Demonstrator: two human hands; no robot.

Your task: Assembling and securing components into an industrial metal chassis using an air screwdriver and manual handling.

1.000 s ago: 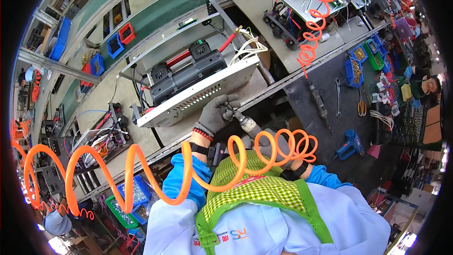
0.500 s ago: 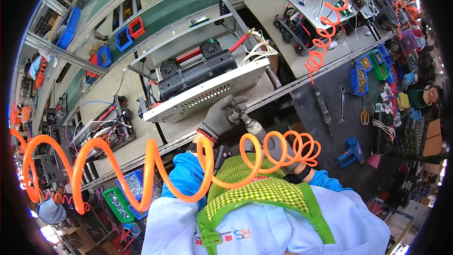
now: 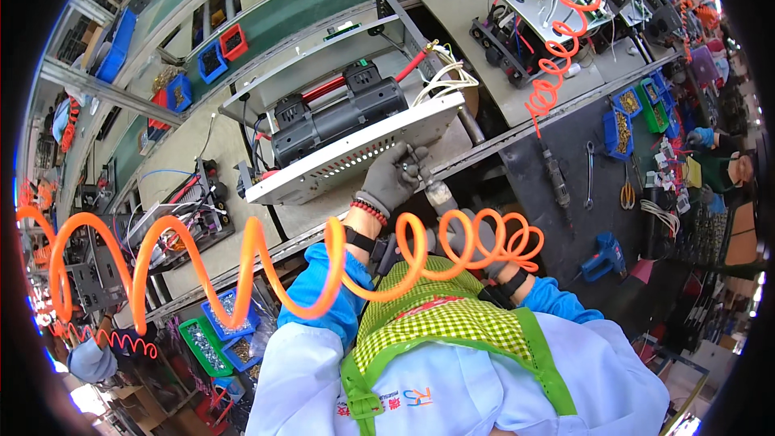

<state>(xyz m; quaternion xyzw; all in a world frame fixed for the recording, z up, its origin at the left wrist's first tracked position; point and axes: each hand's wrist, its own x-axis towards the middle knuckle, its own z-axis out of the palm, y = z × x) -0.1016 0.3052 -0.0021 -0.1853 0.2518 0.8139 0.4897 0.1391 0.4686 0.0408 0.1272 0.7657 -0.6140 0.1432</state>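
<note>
My left hand (image 3: pixel 387 182), in a grey glove, is closed in a pinch beside the tip of an air screwdriver (image 3: pixel 438 195). What its fingers hold, if anything, is too small to name. Partly behind coils of hose, my gloved right hand (image 3: pixel 468 238) wraps round the tool's body. Just beyond both hands stands an open metal case with a slotted white front panel (image 3: pixel 355 149). Inside it lies a black cylindrical unit (image 3: pixel 339 127) with red sleeves and two raised black blocks. White cables (image 3: pixel 444 85) spill from its right end.
An orange coiled hose (image 3: pixel 311 311) crosses in front of my arms. At right, a black mat (image 3: pixel 529 186) carries another screwdriver (image 3: pixel 555 182), a wrench (image 3: pixel 589 178) and a blue tool (image 3: pixel 603 257). Bins of fasteners (image 3: pixel 618 136) stand beyond; another person's hand (image 3: pixel 701 137) shows far right.
Both hands and the air screwdriver have moved slightly forward, with the left hand also shifting right, closer to the case's front panel. The orange hose coils have swung a little leftward and upward.
</note>
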